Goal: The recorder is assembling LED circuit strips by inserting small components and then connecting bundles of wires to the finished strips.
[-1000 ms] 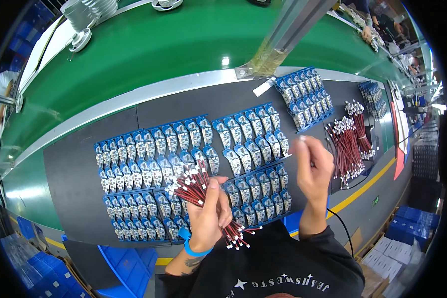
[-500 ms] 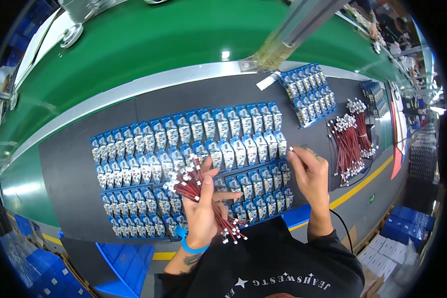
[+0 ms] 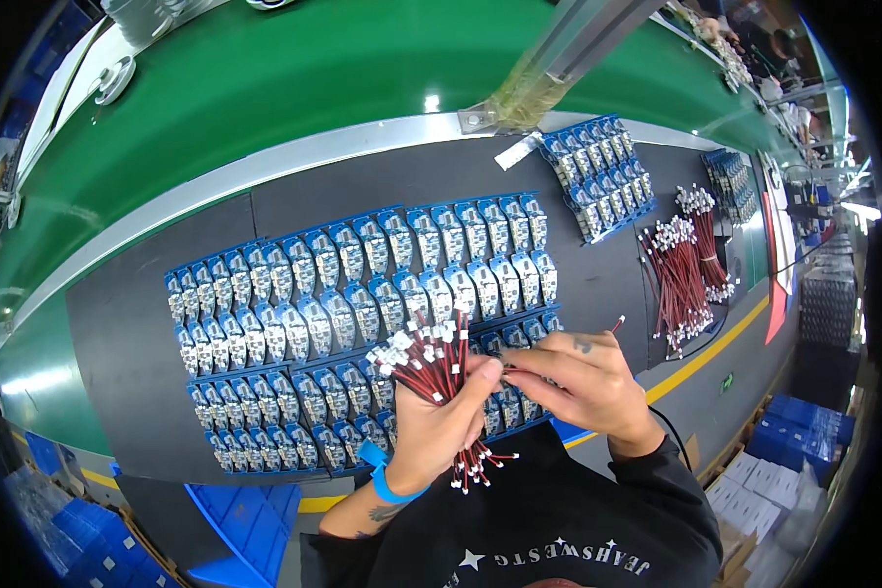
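Black bench mat (image 3: 122, 333), blue circuit boards (image 3: 312, 328) in rows;
left hand (image 3: 436, 428) clasps a red-black cable bundle (image 3: 433, 376) slanting upper-left to lower-right; right hand (image 3: 586, 382), just right, pinches one lead (image 3: 617, 324).

Just below centre frame, the left hand (image 3: 439, 423) curls closed, thumb (image 3: 478, 382) extended up and right; right of centre, the right hand (image 3: 590, 380) reaches leftward, fingertips pinched beside that thumb; the tattooed left forearm (image 3: 351, 514) slants upward

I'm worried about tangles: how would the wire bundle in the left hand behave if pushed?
The wire bundle would likely flex, its strands being thin. Crowded white connectors might snag; strands fan out, so some could slip.
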The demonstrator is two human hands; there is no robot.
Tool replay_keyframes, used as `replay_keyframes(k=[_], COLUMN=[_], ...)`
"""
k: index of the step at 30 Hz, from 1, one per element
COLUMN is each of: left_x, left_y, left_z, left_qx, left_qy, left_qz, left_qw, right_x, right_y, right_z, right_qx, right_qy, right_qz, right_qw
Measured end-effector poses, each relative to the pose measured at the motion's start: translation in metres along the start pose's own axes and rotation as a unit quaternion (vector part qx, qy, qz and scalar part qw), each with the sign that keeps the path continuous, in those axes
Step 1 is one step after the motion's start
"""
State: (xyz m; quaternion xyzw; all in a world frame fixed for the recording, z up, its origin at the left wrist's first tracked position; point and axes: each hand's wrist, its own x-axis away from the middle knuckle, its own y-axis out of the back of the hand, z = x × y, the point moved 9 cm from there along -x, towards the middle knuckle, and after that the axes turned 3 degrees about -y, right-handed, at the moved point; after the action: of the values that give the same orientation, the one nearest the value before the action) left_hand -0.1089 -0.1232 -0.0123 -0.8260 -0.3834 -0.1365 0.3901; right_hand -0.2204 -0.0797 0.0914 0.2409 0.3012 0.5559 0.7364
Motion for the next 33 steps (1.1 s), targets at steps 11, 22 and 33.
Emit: replay_keyframes(k=[11,22,33], left_x=[-0.008,0.003,0.003], left_y=[-0.001,-0.003,-0.004], left_z=[0.011,0.025,0.023], left_qx=[0.038,0.052,0.052], left_qy=[0.037,0.074,0.066], left_qz=[-0.021,0.054,0.059], left_qw=[0.998,0.994,0.995], right_x=[-0.026,-0.057,-0.082], right_y=[0.014,0.034,0.019], right_z=[-0.004,-0.136,-0.136], right_qx=[0.105,0.225,0.306], right_qy=[0.074,-0.258,-0.193], right_qz=[0.041,-0.017,0.057], right_qw=[0.991,0.940,0.930])
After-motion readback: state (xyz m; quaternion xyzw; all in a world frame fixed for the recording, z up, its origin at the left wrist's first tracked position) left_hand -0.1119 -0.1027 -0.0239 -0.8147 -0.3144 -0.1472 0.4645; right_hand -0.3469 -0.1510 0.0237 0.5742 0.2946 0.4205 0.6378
